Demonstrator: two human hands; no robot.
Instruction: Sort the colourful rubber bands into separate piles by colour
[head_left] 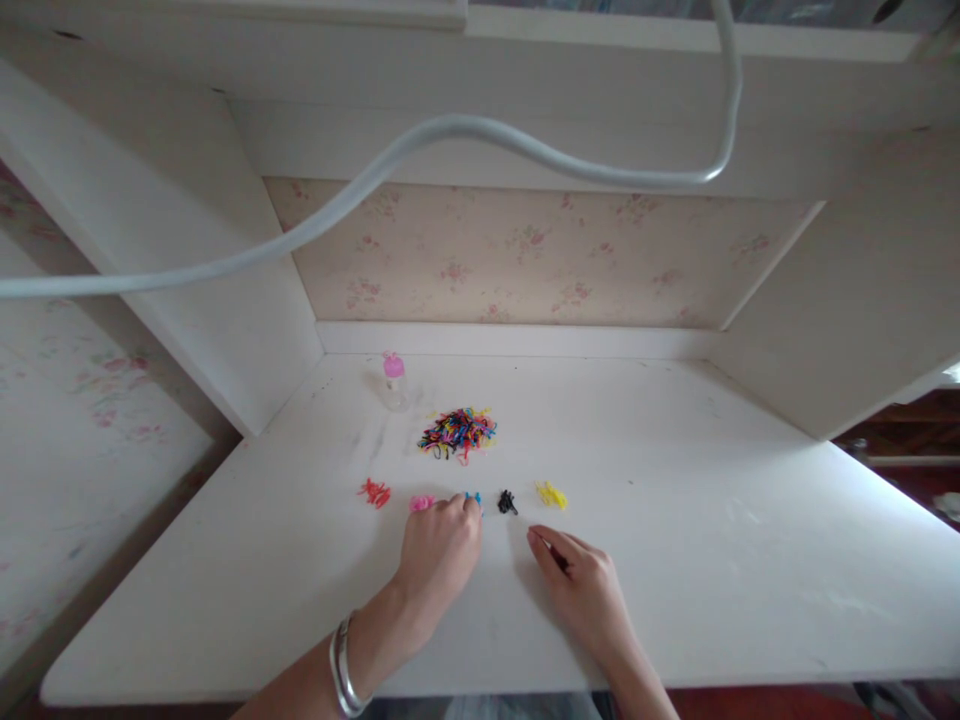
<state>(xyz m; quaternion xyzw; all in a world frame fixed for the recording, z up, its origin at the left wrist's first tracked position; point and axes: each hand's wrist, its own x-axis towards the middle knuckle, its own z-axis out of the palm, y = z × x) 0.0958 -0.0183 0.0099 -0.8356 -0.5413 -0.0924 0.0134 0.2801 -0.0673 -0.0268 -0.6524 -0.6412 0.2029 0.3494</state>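
Observation:
My left hand (442,545), with a silver bangle at the wrist, reaches down at the blue rubber bands (472,497). Its fingers are curled, and their tips are hidden behind the hand. Just left of it lie pink rubber bands (421,503), partly covered. My right hand (581,580) rests near the black rubber bands (508,502), thumb and forefinger pinched together; anything between them is too small to make out. Yellow rubber bands (552,494) lie beyond it, and red ones (374,492) form the leftmost small pile. Behind is a large mixed heap of coloured rubber bands (457,432).
A small clear bottle with a pink cap (394,380) stands at the back left of the white desk (712,560). A white cable (465,125) hangs across the upper view, below a shelf. White side panels and a floral back wall (525,260) enclose the desk.

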